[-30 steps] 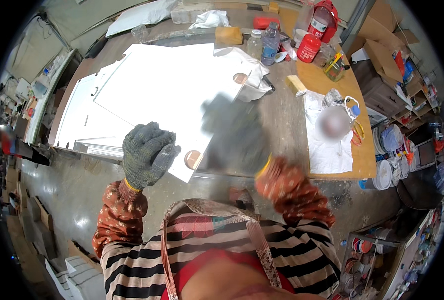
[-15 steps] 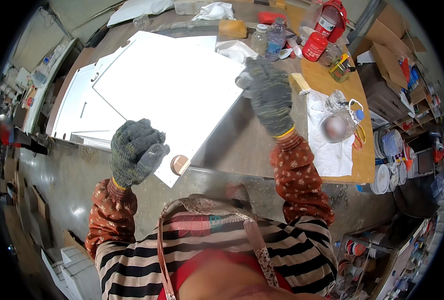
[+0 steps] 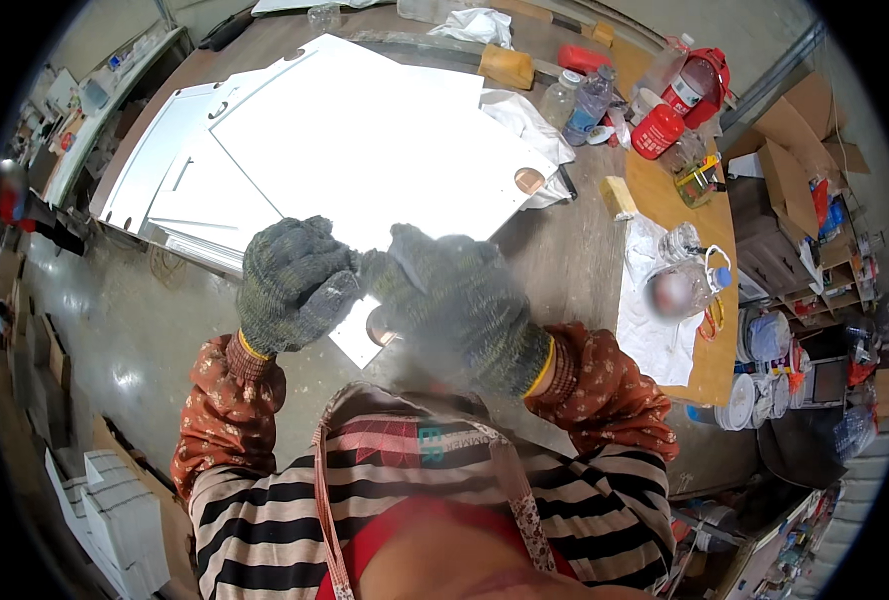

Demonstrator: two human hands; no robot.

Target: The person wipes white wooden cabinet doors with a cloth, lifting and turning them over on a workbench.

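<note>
A large white panel (image 3: 405, 160) lies slanted on top of other white panels (image 3: 200, 180) on the table. It has round cutouts near its right corner and near corner. Both my hands wear dark grey knit gloves. My left hand (image 3: 300, 285) is closed at the panel's near left edge, its fingers curled on that edge. My right hand (image 3: 465, 310) is over the near corner beside the round cutout, close to my left hand. Its fingers are curled and partly blurred; what they hold, if anything, is hidden.
Bottles (image 3: 590, 100), a red jar (image 3: 658, 132) and a yellow block (image 3: 507, 66) stand along the table's far right. A white cloth (image 3: 650, 340) lies at the right with a clear jug (image 3: 680, 285) on it. Cardboard boxes (image 3: 790, 185) and buckets (image 3: 737, 402) are beyond the table's right edge.
My right hand has moved from the panel's right corner toward me and left, to the near corner, uncovering the right cutout. My left hand stays at the near left edge.
</note>
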